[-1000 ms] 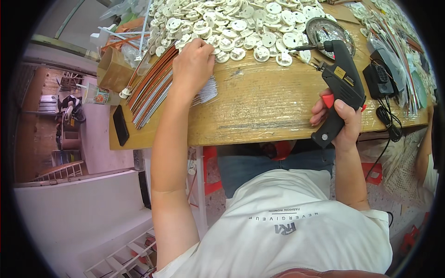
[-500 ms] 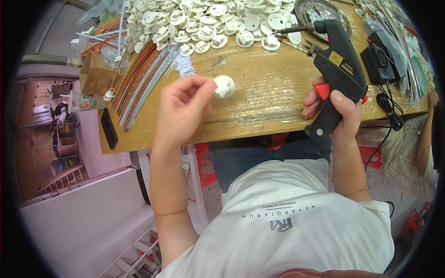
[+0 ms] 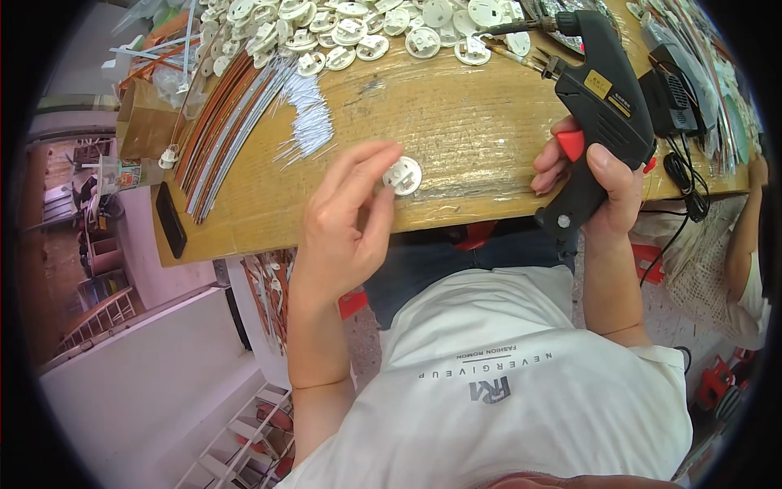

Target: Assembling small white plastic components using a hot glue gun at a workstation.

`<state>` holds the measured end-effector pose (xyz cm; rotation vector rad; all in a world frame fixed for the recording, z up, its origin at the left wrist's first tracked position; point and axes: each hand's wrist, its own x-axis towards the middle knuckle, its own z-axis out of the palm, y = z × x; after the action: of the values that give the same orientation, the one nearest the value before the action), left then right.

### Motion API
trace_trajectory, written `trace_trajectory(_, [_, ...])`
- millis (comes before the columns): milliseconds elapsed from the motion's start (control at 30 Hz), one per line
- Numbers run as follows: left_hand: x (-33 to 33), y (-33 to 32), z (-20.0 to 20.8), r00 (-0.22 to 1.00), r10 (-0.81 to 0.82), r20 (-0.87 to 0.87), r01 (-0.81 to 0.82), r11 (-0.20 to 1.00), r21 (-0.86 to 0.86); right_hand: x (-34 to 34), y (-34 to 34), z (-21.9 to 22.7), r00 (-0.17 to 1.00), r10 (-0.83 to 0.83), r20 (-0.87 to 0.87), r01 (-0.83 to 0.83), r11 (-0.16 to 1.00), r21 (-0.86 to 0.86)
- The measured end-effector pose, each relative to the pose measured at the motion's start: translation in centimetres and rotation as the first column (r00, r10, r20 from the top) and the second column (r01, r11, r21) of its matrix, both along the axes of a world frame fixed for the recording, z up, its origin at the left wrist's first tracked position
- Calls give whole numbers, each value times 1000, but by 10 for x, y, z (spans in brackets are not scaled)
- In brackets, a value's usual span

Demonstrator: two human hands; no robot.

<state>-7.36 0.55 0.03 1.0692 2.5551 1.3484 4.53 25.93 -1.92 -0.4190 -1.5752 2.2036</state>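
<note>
Left hand (image 3: pixel 346 224) pinches one white disc (image 3: pixel 402 175); right hand (image 3: pixel 590 183) grips one glue gun (image 3: pixel 599 106).

The scene is lit brightly and evenly by soft, diffuse light, and only faint shadows are cast beneath the left hand (image 3: pixel 346 224) onto the wooden table (image 3: pixel 456 122). A mild sheen is seen on the black glue gun (image 3: pixel 599 114), and the white discs (image 3: pixel 350 33) at the top are nearly washed out. Straight edges are bent strongly toward the rim, where the frame is closed off by a black circular vignette. The centre is rendered sharply; detail is softened toward the edges.
</note>
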Motion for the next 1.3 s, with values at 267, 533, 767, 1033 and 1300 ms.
trace_trajectory(267, [11, 8, -13, 981, 54, -186, -62, 997, -36, 1, -1, 1, 1000, -10, 3, 9, 999, 39])
trace_trajectory(533, [7, 2, -16, 948, 167, -269, -152, 985, 75, 0, -2, 1, 1000, -15, 1, 15, 998, 54])
trace_trajectory(767, [-41, -23, -7, 905, 267, -330, -344, 917, -201, 0, -3, 2, 1000, -5, 20, 4, 999, 52])
trace_trajectory(1033, [-47, -18, -7, 882, 104, -459, -314, 856, -410, -1, -4, 3, 1000, -15, 27, 13, 998, 69])
trace_trajectory(1300, [-1, -11, -12, 973, 180, -143, -180, 984, 16, 5, -8, 7, 998, -15, 64, 11, 997, 76])
